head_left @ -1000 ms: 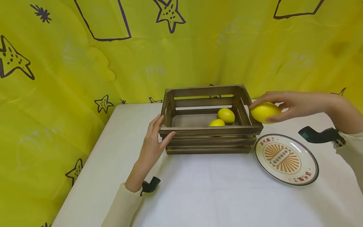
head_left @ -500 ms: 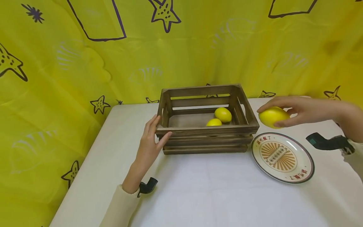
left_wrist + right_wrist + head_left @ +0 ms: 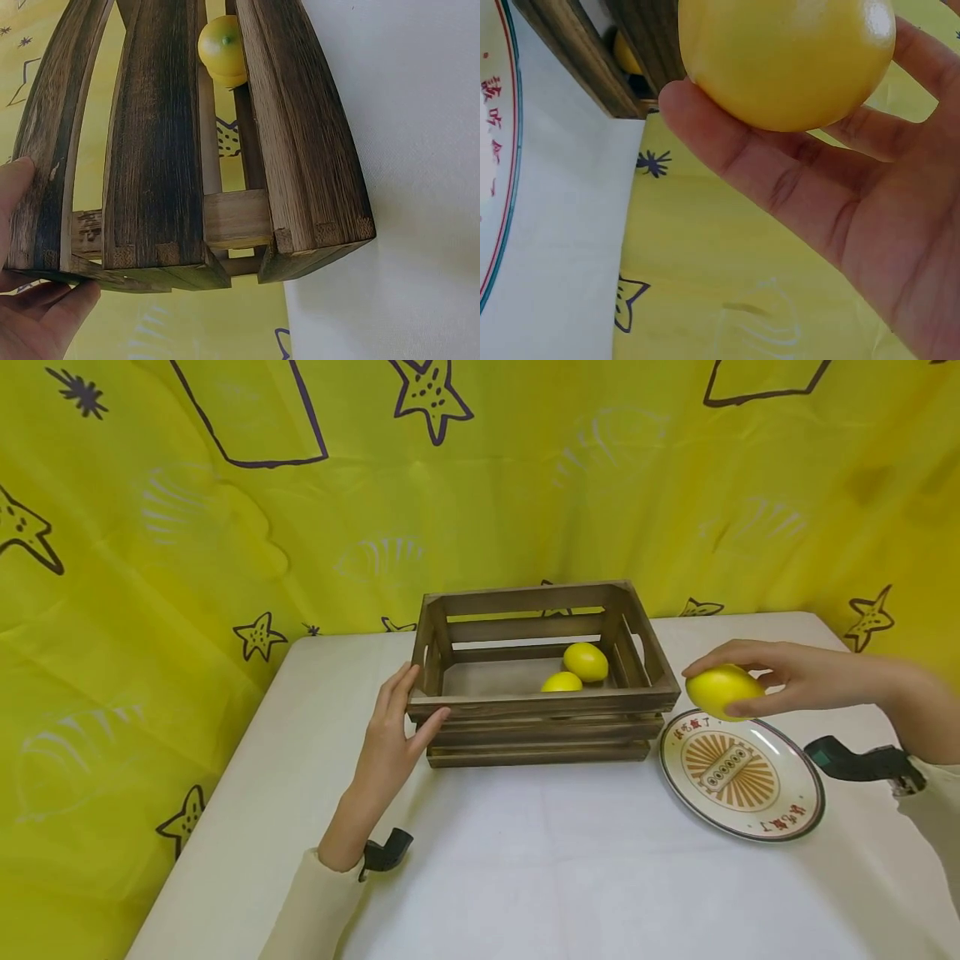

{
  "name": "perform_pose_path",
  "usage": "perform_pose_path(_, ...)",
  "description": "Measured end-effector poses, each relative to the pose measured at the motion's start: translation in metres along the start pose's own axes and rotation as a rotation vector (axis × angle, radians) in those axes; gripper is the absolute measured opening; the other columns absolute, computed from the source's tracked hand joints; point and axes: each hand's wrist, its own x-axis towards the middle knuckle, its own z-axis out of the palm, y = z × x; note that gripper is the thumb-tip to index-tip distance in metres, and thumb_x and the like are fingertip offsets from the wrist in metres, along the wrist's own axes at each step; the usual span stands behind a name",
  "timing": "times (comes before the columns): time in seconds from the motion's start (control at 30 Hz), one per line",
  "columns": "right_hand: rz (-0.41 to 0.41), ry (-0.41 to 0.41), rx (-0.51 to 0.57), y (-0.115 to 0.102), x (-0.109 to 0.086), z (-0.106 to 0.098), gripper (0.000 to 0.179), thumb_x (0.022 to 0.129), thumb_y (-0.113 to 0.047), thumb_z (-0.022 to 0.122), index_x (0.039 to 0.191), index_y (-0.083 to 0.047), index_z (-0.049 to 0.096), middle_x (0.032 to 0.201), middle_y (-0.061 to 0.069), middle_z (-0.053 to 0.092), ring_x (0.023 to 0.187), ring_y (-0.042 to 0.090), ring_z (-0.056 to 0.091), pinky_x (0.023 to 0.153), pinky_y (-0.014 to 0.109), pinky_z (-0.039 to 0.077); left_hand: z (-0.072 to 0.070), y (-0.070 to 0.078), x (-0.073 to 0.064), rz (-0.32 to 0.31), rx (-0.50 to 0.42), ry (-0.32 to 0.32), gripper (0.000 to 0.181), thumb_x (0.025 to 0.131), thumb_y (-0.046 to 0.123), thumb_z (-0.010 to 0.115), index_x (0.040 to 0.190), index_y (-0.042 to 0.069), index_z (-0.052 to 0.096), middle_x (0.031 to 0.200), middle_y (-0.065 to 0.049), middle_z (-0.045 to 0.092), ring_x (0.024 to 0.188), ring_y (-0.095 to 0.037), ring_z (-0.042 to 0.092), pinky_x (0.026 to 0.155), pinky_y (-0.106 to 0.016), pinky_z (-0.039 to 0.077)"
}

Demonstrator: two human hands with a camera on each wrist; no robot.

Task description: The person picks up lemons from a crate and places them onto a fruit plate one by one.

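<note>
In the head view my right hand (image 3: 787, 677) holds a yellow lemon (image 3: 716, 692) between thumb and fingers, just right of the wooden crate (image 3: 540, 703) and above the far edge of an oval plate (image 3: 742, 822). The right wrist view shows the lemon (image 3: 787, 60) large and smooth against the fingers. My left hand (image 3: 386, 739) grips the crate's front left corner, thumb on the front slat and fingers along the end. Two more lemons, one farther back (image 3: 586, 662) and one nearer (image 3: 562, 682), lie inside the crate toward its right; the front slat partly hides the nearer one.
A white cloth (image 3: 480, 877) covers the table. Behind and to the left hangs a yellow curtain (image 3: 487, 502) with starfish drawings, close to the crate's back. The patterned plate lies flat at the crate's front right corner.
My right hand has carried the lemon away from the crate's right end, then lowered it toward the plate's far edge. The left hand keeps its hold on the crate. The head view has shifted slightly.
</note>
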Motion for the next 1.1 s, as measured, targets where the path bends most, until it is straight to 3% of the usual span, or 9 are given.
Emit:
perform_pose_path(0.4, 0.004, 0.013, 0.056, 0.013, -0.005, 0.02, 0.054, 0.083, 0.0, 0.073, 0.132, -0.016, 0.057, 0.123, -0.02, 0.053, 0.099, 0.003, 0.05, 0.068, 0.023, 0.045, 0.0, 0.0, -0.001, -0.019, 0.001, -0.002, 0.068, 0.091, 0.02, 0.071, 0.146, -0.002, 0.038, 0.15, -0.02, 0.035, 0.136, -0.035, 0.041, 0.107, -0.049, 0.04)
perform_pose_path(0.7, 0.004, -0.04, 0.133, 0.025, -0.01, 0.042, 0.05, 0.087, -0.003, 0.07, 0.133, -0.015, 0.055, 0.125, -0.018, 0.054, 0.099, 0.003, 0.052, 0.07, 0.023, 0.046, 0.001, -0.001, 0.0, -0.013, -0.001, 0.002, 0.068, 0.091, 0.019, 0.071, 0.146, -0.002, 0.038, 0.15, -0.02, 0.036, 0.136, -0.035, 0.042, 0.107, -0.048, 0.04)
perform_pose_path(1.1, -0.032, -0.071, 0.156, 0.037, -0.013, 0.064, 0.047, 0.089, -0.008, 0.07, 0.133, -0.015, 0.056, 0.129, -0.013, 0.055, 0.106, -0.001, 0.048, 0.069, 0.024, 0.044, 0.001, 0.0, 0.0, -0.017, -0.006, -0.001, 0.068, 0.091, 0.02, 0.072, 0.146, -0.002, 0.038, 0.15, -0.019, 0.035, 0.137, -0.034, 0.041, 0.109, -0.048, 0.039)
